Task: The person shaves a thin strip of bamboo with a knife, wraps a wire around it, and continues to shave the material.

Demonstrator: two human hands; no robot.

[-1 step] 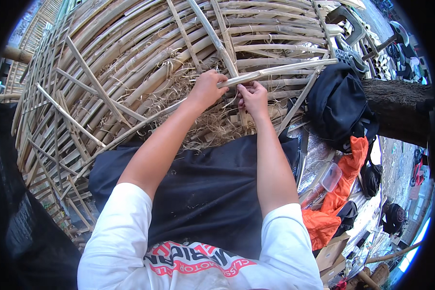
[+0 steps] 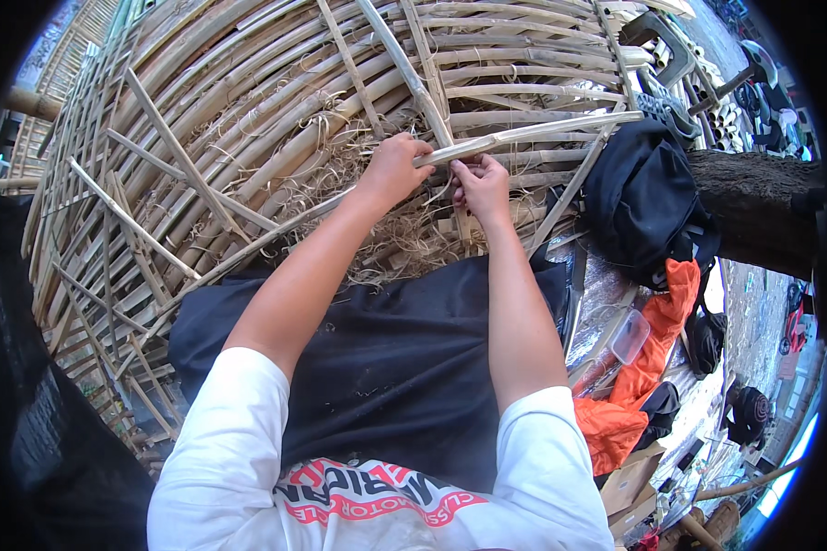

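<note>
A long pale bamboo strip (image 2: pixel 542 132) runs across in front of me, from the lower left up to the right. My left hand (image 2: pixel 397 170) is closed around it, fingers and thumb on the strip. Just right of that, my right hand (image 2: pixel 481 186) is closed in a pinch against the strip's lower edge. Whatever sits between its fingertips is too small to make out. Curly bamboo shavings (image 2: pixel 400 234) lie heaped beneath both hands. A dark cloth (image 2: pixel 386 358) covers my lap below the strip.
Bamboo slats (image 2: pixel 248 119) lie in a broad pile beyond my hands, some crossing others. At right are a black bag (image 2: pixel 639 197), a thick log (image 2: pixel 753 207), orange fabric (image 2: pixel 657 340) and a clear plastic container (image 2: pixel 629 336). A black sheet (image 2: pixel 37 395) hangs at left.
</note>
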